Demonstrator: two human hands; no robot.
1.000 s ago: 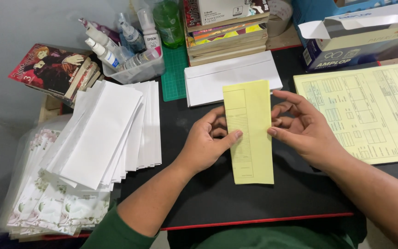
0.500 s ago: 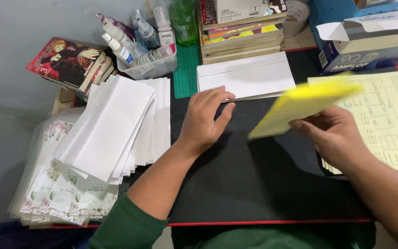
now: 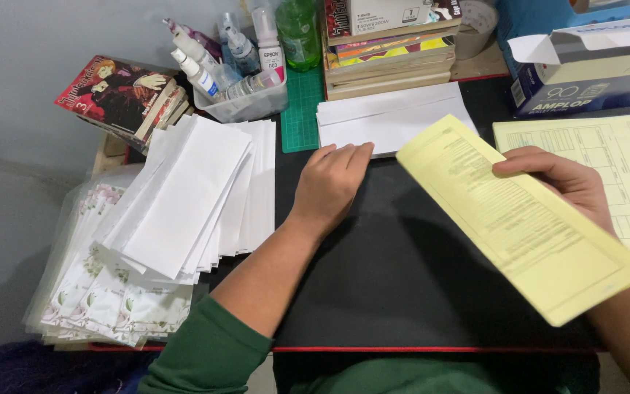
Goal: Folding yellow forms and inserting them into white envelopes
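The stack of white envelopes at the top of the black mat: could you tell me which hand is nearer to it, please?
Left. The left hand lies with its fingertips at the stack of white envelopes. The right hand is off to the side, holding a folded yellow form.

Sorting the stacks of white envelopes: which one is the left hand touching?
The left hand rests on the small flat stack of envelopes before the books, not the big fanned pile farther left.

Single head-worn camera, above near edge of black desk mat (image 3: pixel 402 292). Faces steeply down and forward toward far edge, slightly tilted. Close range; both forearms enter from bottom. No second view.
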